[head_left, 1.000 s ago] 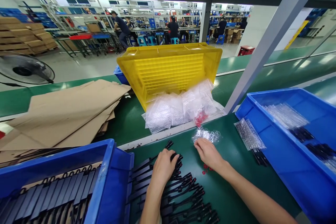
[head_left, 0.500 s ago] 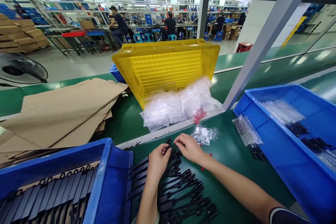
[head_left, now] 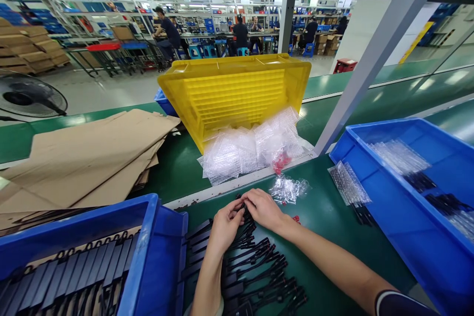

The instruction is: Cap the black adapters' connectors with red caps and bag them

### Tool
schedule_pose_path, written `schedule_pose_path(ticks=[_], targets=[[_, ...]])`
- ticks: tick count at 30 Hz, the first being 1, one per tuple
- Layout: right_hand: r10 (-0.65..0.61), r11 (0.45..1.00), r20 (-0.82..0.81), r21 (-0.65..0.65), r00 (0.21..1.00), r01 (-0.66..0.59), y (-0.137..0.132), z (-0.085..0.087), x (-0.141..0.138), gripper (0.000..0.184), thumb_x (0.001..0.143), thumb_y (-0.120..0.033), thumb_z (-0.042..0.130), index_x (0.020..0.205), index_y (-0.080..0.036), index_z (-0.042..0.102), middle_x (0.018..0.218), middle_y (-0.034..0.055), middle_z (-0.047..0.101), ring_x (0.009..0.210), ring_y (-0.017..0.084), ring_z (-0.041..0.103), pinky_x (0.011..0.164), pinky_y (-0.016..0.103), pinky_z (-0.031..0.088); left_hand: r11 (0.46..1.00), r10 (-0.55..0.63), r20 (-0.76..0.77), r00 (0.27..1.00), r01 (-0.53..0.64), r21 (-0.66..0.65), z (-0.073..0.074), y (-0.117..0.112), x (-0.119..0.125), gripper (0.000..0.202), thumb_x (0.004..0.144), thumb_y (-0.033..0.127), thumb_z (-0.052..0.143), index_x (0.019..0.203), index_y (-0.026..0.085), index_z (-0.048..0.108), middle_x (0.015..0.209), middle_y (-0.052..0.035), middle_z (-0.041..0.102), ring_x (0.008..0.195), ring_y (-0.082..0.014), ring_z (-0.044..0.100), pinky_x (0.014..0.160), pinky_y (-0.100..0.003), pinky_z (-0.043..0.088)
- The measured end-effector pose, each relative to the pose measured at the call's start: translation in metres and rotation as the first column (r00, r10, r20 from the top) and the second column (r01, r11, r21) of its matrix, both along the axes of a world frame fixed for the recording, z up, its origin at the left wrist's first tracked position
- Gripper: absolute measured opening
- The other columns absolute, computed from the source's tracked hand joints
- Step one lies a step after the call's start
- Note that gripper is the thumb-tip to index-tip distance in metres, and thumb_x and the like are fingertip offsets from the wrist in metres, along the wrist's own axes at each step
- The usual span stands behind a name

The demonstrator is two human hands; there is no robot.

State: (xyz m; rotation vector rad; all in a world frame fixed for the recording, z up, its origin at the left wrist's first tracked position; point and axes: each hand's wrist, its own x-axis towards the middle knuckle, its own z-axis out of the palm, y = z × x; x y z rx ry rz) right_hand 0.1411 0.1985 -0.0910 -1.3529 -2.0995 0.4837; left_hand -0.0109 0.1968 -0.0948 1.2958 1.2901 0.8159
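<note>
My left hand (head_left: 226, 224) pinches the end of a black cable, whose dark connector tip (head_left: 239, 196) barely shows between the fingers. Fingertips of my right hand (head_left: 263, 211) are pressed together at that same tip, touching or almost touching the left fingers; whatever they grip is hidden. Below both hands lie several black cables (head_left: 259, 269) with flat dark bars, fanned out in a row, many with a red ring at the connector. Small red pieces (head_left: 296, 219) rest beside my right wrist. Small clear bags (head_left: 289, 188) lie just beyond the right hand.
A blue bin (head_left: 153, 237) at left holds rows of flat black bars (head_left: 85, 266). Another blue bin (head_left: 355, 148) at right contains bubble-wrapped cables. Bubble bags (head_left: 237, 155) spill from a tilted yellow crate (head_left: 237, 94). Cardboard sheets (head_left: 92, 153) lie left; a grey post (head_left: 377, 59) slants at right.
My right hand has moved left to the connector tip and now meets the left hand there. My left hand has hardly moved.
</note>
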Motion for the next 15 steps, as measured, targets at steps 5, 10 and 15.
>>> schedule_pose_path(ticks=[5,10,15], targets=[[0.039,0.997,0.090,0.059,0.995,-0.045,-0.005,0.000,-0.001,0.017,0.091,-0.008,0.044,0.102,-0.015,0.055,0.096,0.0094,0.062,0.089,0.022,0.053,0.082,0.034,0.046,1.000,0.017,-0.023,1.000,-0.017,-0.007,0.001,0.000,0.000,0.051,0.063,0.048,0.062,0.098,0.012,0.068,0.083,-0.0075,0.069,0.054,-0.0135,0.059,0.053,-0.029,0.054],[0.065,0.994,0.170,0.079,0.983,-0.080,-0.012,0.002,-0.008,0.015,0.091,-0.008,0.042,0.098,-0.015,0.054,0.091,0.0093,0.059,0.086,0.023,0.050,0.077,0.034,0.045,0.999,0.043,-0.097,0.994,-0.042,0.011,0.001,-0.001,0.000,0.044,0.064,0.047,0.057,0.091,0.014,0.065,0.079,-0.0066,0.069,0.050,-0.0135,0.058,0.047,-0.028,0.052],[0.078,0.993,0.173,0.070,0.982,-0.091,-0.014,0.002,-0.010,0.015,0.091,-0.008,0.043,0.098,-0.016,0.053,0.092,0.0078,0.061,0.086,0.022,0.051,0.078,0.031,0.045,0.997,0.020,-0.229,0.973,-0.002,0.078,0.002,-0.003,0.000,0.027,0.070,0.043,0.052,0.079,0.019,0.060,0.071,-0.0031,0.067,0.051,-0.0161,0.060,0.048,-0.028,0.051]])
